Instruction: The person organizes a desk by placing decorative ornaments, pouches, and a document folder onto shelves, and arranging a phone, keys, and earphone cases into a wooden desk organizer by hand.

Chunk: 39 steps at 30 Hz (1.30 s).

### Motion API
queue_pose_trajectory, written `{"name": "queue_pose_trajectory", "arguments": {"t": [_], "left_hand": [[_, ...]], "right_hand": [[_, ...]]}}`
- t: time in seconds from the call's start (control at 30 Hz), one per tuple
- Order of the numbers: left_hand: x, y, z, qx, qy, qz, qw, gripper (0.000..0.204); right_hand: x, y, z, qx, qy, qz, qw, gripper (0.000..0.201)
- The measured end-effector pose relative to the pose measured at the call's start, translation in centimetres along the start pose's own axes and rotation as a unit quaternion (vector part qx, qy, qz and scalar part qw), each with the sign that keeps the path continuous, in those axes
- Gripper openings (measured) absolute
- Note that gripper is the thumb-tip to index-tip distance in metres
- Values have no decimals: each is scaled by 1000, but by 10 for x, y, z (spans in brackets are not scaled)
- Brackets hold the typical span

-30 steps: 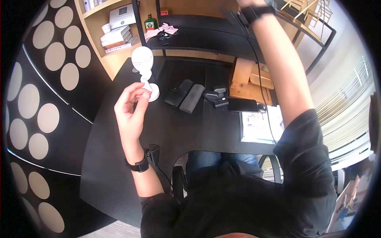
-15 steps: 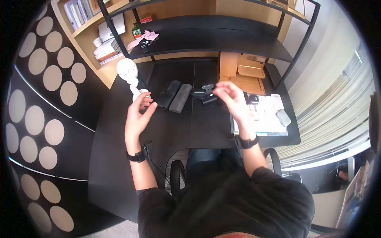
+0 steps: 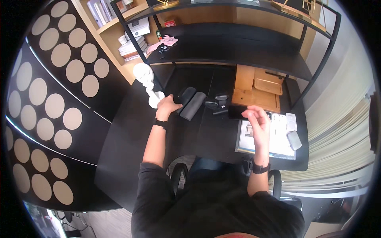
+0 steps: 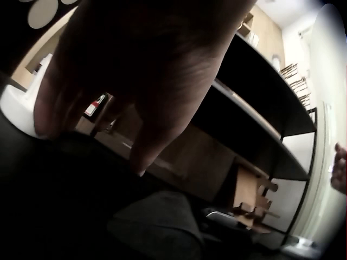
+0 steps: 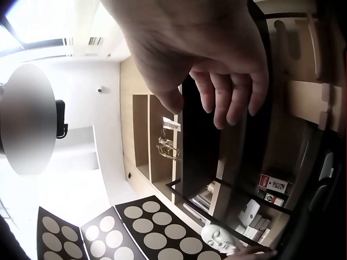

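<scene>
The left hand (image 3: 167, 106), fingers relaxed and spread, touches the grey pouch (image 3: 185, 98) just right of it; the white bust (image 3: 147, 83) stands just left.

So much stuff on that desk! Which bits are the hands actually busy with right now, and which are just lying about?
In hand:
left hand, resting on the dark rolled case beside the white bust
right hand, raised above the desk, holding nothing

Lying about:
grey roll
wooden stand
paper sheet
pink item on the shelf
</scene>
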<state>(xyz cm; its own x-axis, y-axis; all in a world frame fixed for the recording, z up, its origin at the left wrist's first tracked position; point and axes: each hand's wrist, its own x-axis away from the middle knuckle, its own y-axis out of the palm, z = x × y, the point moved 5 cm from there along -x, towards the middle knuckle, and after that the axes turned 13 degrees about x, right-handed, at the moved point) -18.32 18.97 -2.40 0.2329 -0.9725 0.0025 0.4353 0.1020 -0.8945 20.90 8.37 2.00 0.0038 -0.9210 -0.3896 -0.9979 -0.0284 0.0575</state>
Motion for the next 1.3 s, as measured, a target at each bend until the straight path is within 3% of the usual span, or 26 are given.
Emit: {"name": "queue_pose_trajectory", "arguments": {"t": [0.07,0.3,0.4,0.5,0.53,0.6,0.67,0.73,0.8,0.83,0.93,1.0,1.03,1.13,1.17,1.3], "left_hand": [[-7,6,-4,-16,-7,-27,999,63],[-20,21,-18,-6,-11,-12,1000,60],[-10,15,-11,56,54,59,995,49],[22,-8,36,62,99,141,983,33],[26,-18,47,60,102,139,983,33],[37,-37,72,100,189,125,969,31],[37,-60,94,159,258,45,952,29],[33,-82,114,206,277,-49,937,28],[22,-106,128,288,299,-43,909,27],[15,-124,136,244,343,12,907,27],[-21,-156,141,278,276,137,910,35],[-69,-159,119,277,258,230,896,43],[-89,-158,109,274,205,241,908,51],[-143,-149,76,215,189,301,910,48],[-152,-146,72,224,157,287,918,52],[-130,-152,96,147,111,260,948,52]], "right_hand": [[2,-12,-2,10,8,19,1000,21],[7,-43,3,16,4,45,999,19],[9,-47,5,4,6,44,999,19],[11,-51,5,2,5,45,999,18],[12,-53,5,6,5,44,999,18],[13,-56,4,1,11,51,999,17],[14,-56,4,-3,15,53,998,17],[14,-55,4,-7,6,53,999,16],[14,-54,4,-2,3,53,999,16],[14,-53,4,3,2,52,999,16],[15,-51,4,-5,13,50,999,16],[15,-52,4,2,12,49,999,16],[16,-53,3,7,12,47,999,16],[16,-57,3,18,13,55,998,15],[16,-58,1,20,16,58,998,16],[16,-60,4,29,18,53,998,16]]}}
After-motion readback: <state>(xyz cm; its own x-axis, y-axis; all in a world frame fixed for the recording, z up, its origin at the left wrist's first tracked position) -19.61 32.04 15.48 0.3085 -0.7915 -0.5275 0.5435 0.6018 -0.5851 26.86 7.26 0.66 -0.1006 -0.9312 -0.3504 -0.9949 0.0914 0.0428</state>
